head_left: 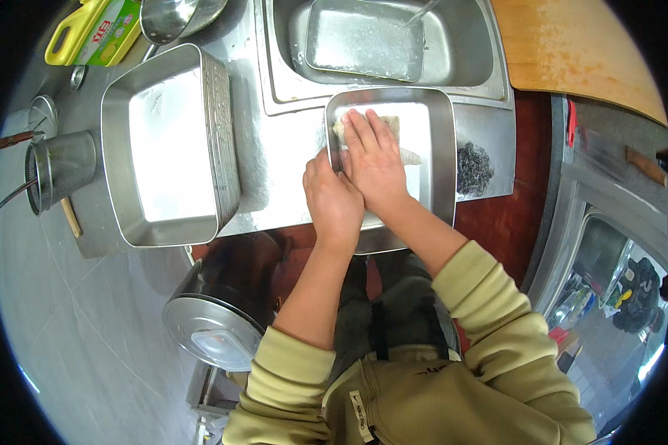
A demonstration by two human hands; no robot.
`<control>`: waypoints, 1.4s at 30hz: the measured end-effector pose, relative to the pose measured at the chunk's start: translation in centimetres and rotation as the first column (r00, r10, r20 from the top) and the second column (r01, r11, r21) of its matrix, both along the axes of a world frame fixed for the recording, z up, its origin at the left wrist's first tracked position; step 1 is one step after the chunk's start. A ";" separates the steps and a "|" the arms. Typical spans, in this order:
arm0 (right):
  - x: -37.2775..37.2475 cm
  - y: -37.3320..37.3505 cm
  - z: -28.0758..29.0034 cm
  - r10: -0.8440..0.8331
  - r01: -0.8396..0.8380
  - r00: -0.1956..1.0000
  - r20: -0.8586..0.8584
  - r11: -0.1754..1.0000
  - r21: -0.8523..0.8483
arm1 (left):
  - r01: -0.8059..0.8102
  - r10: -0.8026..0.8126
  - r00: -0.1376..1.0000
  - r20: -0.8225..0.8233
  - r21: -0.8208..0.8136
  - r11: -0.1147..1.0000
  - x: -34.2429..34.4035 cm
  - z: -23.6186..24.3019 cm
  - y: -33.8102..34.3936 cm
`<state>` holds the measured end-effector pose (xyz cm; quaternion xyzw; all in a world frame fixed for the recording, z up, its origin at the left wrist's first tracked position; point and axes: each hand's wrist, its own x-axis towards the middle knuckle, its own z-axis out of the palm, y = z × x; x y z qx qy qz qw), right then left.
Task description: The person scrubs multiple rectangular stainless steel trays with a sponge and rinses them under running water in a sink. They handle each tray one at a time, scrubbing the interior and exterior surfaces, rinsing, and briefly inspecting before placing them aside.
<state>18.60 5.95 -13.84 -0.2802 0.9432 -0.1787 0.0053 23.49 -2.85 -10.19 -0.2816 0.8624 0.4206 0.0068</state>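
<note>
A deep rectangular stainless-steel pan point(444, 159) stands in front of me, its near end reaching past the counter edge. Inside it, a greyish-beige cloth point(410, 156) lies bunched against the bottom. My right hand point(375, 157) lies flat on this cloth, fingers stretched toward the far left corner, covering part of it. Curled over the pan's left rim is my left hand point(332, 196), closed, with its fingertips partly hidden. The two hands touch near the thumbs.
Left of the pan stands a stack of similar pans point(226, 148). Beyond is a sink point(286, 85) holding a metal tray point(364, 41). A dark steel-wool scrubber point(473, 169) sits at right, a mesh strainer point(68, 163) at far left. A lidded pot point(211, 322) stands below the counter.
</note>
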 end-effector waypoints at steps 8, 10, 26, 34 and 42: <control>4.3 6.1 4.4 0.203 -0.262 0.940 0.273 0.944 0.202 | 0.008 -0.007 0.999 0.038 -0.012 1.000 0.0 0.2 0.1; 3.5 6.0 4.5 0.067 -0.116 0.985 0.157 0.936 0.332 | 0.007 -0.005 0.998 0.058 -0.035 0.999 -0.1 0.3 0.2; -0.9 0.0 0.1 0.051 -0.049 0.997 0.058 0.998 -0.034 | 0.026 -0.027 0.999 0.030 0.048 0.999 0.0 -0.3 -0.4; 2.4 6.2 5.3 0.438 -0.493 0.841 0.317 0.862 0.118 | -0.008 0.005 0.997 0.079 0.039 0.999 -0.2 0.4 -0.2; -3.1 4.3 2.4 0.207 -0.184 0.977 -0.047 0.938 0.293 | 0.063 -0.060 0.997 0.050 -0.061 0.996 0.1 -0.1 -0.3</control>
